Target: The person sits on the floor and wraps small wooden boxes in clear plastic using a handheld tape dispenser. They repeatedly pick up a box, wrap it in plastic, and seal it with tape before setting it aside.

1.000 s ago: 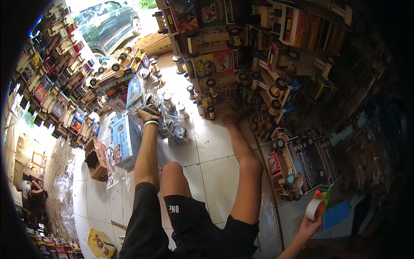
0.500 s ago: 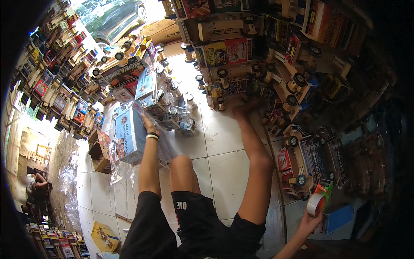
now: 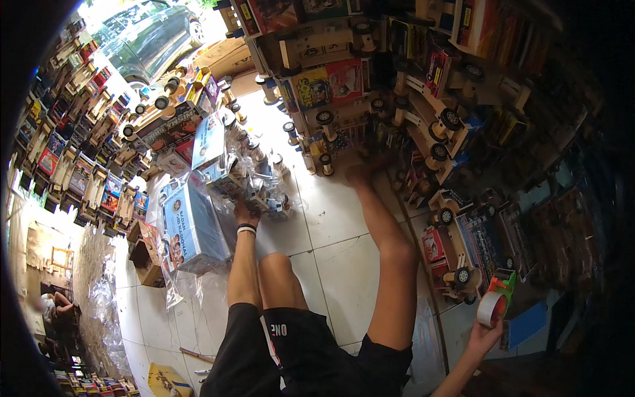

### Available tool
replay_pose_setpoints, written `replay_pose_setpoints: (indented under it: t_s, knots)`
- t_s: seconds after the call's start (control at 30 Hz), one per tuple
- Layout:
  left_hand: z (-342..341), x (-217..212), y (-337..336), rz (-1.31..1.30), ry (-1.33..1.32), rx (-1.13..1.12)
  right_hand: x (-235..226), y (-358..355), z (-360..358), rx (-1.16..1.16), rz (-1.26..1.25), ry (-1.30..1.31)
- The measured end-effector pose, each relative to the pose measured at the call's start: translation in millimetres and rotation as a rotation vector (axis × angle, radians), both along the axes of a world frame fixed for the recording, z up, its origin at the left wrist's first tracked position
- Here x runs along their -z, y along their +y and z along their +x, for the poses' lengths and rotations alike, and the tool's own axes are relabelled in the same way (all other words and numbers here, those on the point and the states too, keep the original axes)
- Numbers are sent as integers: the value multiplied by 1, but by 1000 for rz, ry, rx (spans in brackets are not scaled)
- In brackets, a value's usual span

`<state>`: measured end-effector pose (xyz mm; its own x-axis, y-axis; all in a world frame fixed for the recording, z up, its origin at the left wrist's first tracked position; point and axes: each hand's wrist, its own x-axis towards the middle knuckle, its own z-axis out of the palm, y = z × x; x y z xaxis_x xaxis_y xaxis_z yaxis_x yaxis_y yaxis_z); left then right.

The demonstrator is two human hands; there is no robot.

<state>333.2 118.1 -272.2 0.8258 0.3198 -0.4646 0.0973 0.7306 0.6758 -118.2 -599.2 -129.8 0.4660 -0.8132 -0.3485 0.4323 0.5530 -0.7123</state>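
My right hand (image 3: 485,336) is closed on a tape dispenser (image 3: 504,286) with a green and orange body and a wide roll of pale tape. My left hand (image 3: 247,213) reaches forward between a large light-blue box-bodied toy truck (image 3: 188,221), loosely covered in clear plastic, and several wrapped toy trucks. Its fingers are dark and partly hidden, so their grip is unclear. Among those wrapped trucks, one with a light-blue box (image 3: 209,140) lies just beyond the large one; their wheels (image 3: 276,160) show through the plastic.
Wooden toy trucks are stacked high on the left (image 3: 79,169) and right (image 3: 331,83). An open brown box (image 3: 147,255) stands left of the wrapped truck. A blue flat-sided object (image 3: 526,325) lies by my right hand. A yellow piece (image 3: 165,380) and a stick (image 3: 197,355) lie on the tiled floor.
My left hand has left the side of the large blue wrapped truck and moved right, toward the wrapped trucks beyond it. My right hand still holds the tape dispenser. The view has shifted slightly.
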Motion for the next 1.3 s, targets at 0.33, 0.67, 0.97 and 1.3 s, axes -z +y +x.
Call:
replay_pose_setpoints:
  t_s: [0.33, 0.67, 0.97, 1.3]
  knots:
    - [-9, -8, -47, 49, -44, -116, -11, 0, 17, -21, -52, 28]
    - [1, -2, -27, 329, -167, 170, -32, -10, 98, -44, -418, 196]
    - [-218, -168, -84, 1234, -142, 60, 11, -40, 129, 2, -1084, 930]
    - [-362, -212, 90, 1502, 457, -275, -38, 9, 117, 234, -1176, 477]
